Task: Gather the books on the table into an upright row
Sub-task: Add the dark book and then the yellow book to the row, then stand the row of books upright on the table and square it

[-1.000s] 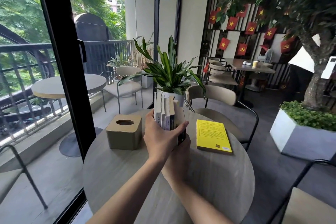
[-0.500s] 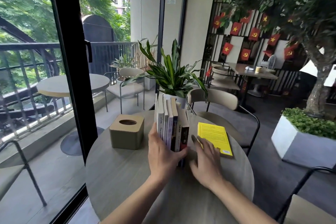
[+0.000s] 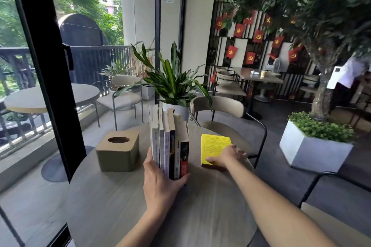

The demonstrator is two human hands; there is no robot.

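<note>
Several books stand upright in a row in the middle of the round wooden table, spines toward me. My left hand clasps the near end of the row, fingers on its left side and thumb around the right side. A yellow book lies flat on the table to the right of the row. My right hand rests on the yellow book's near right corner, with the thumb against its near edge.
A tan tissue box sits left of the row. A potted plant stands just behind the books. A beige chair is at the table's far side, another chair at my right. A glass door frame runs along the left.
My right hand left the row of books and reached right onto the yellow book. My left hand stayed around the row, which now stands free of the right hand.
</note>
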